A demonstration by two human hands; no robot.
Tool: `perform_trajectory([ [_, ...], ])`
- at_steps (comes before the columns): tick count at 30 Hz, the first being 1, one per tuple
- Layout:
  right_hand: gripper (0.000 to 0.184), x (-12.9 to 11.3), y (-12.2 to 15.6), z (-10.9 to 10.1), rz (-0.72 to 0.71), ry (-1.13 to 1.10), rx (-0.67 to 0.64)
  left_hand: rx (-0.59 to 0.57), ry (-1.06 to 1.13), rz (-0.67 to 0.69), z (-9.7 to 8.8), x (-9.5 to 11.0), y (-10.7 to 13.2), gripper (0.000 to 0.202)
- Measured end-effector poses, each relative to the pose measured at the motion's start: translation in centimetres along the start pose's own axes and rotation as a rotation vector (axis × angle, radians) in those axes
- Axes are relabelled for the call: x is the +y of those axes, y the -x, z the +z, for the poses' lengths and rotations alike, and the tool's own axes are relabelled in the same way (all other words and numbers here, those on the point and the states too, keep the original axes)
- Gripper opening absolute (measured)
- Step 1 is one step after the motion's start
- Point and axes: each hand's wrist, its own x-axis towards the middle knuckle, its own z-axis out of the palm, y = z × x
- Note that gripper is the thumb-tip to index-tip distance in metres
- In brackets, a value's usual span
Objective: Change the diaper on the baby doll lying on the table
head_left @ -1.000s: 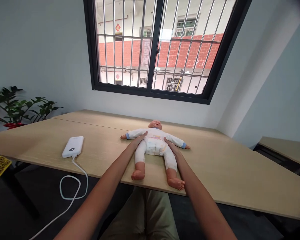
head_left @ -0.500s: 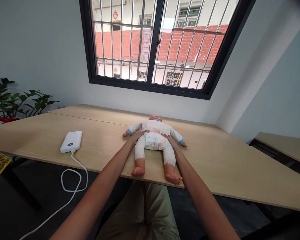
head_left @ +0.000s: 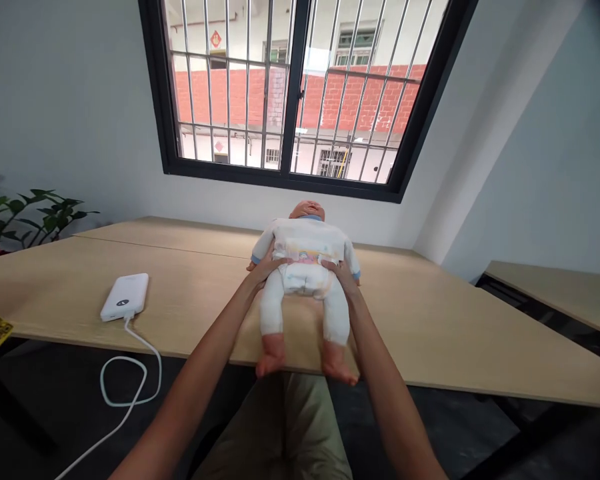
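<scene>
A baby doll (head_left: 307, 235) in a white suit with blue cuffs and collar is raised at the head end, its back lifted off the table. Round its hips is a diaper (head_left: 305, 277) with a coloured front band. My left hand (head_left: 269, 267) grips the doll's waist on the left, thumb over the front of the diaper. On the other side my right hand (head_left: 343, 273) grips the waist the same way. Most fingers of both hands are hidden behind the body. The doll's bare feet hang at the table's front edge.
The wooden table (head_left: 430, 333) spans the view. On its left lies a white power bank (head_left: 126, 297) with a white cable (head_left: 147, 343) drooping over the front edge. A potted plant (head_left: 30, 217) stands far left, and a barred window (head_left: 285, 93) is behind.
The doll's head and upper body have risen off the table between my hands, and its arms now hang down. The view has shifted a little to the right.
</scene>
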Motion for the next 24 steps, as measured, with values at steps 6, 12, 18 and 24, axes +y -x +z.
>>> perform_trajectory([
  [6,0.075,-3.2,5.1,-0.3,-0.013,-0.074,0.025,-0.078,-0.169,0.046,1.7,1.8,5.7,0.098],
  [12,0.084,-2.6,13.5,-0.2,0.024,0.098,0.349,-0.026,-0.551,0.121,2.4,0.8,14.3,0.101],
  [18,0.067,-0.3,20.1,-0.9,-0.003,0.317,0.501,-0.018,-0.502,-0.191,3.2,0.8,20.1,0.075],
  [24,0.071,-0.5,23.9,1.3,-0.025,0.452,0.74,0.201,-0.688,-0.063,6.1,1.2,23.3,0.074],
])
